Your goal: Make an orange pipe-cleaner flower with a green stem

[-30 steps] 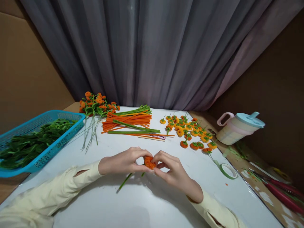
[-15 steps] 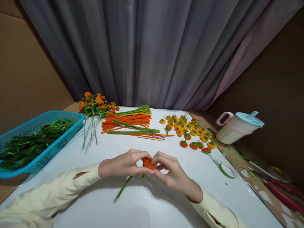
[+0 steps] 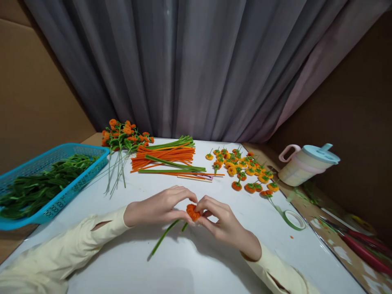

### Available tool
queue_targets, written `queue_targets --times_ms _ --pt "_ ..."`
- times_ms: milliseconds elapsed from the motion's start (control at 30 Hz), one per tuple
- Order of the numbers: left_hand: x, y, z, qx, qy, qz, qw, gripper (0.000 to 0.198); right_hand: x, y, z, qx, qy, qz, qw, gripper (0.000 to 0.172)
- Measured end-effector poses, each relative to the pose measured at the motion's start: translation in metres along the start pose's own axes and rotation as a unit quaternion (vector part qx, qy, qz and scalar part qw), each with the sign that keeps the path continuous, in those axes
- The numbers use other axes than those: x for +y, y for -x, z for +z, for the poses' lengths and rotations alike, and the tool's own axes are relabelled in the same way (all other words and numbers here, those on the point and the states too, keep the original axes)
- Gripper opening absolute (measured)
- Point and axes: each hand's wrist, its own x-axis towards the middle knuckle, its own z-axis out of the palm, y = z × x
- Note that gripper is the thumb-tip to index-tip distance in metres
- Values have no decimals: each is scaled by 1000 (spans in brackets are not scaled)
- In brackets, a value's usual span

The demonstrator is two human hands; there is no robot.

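Left side: blue tray [image 3: 80, 179] heaped with leaves [image 3: 45, 183]
Beyond: orange sticks [image 3: 167, 156], piled
Right side: small flowers [image 3: 232, 170], tape roll [image 3: 290, 224], cup [image 3: 295, 171]
Under left hand [image 3: 165, 206]: green stems [image 3: 162, 241], partly hidden
Orange flower [image 3: 192, 212]: between both hands
Right hand [image 3: 221, 219]: thumb and fingers pinching flower's edge
Left hand: thumb beside flower, index finger arched above; cannot tell whether gripping

I lose part of the small, ridged orange fuzzy flower head [image 3: 192, 212] behind the right hand's fingertips [image 3: 199, 210]. The thin green fuzzy stems [image 3: 163, 240] vanish under the left hand [image 3: 162, 206], hiding any grip there. My left edge crops the perforated blue plastic basket [image 3: 76, 186]; the dark red long-handled tool [image 3: 364, 252], perhaps pliers, runs off right.
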Motion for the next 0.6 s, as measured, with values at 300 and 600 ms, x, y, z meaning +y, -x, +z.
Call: queue_targets --times_ms 300,600 --pt "-2 -2 -3 -73 107 -25 991 13 1 -3 2 -14 -225 177 958 23" --pt "-4 -2 4 -76 133 -7 988 10 12 -2 8 -60 -426 301 851 34"
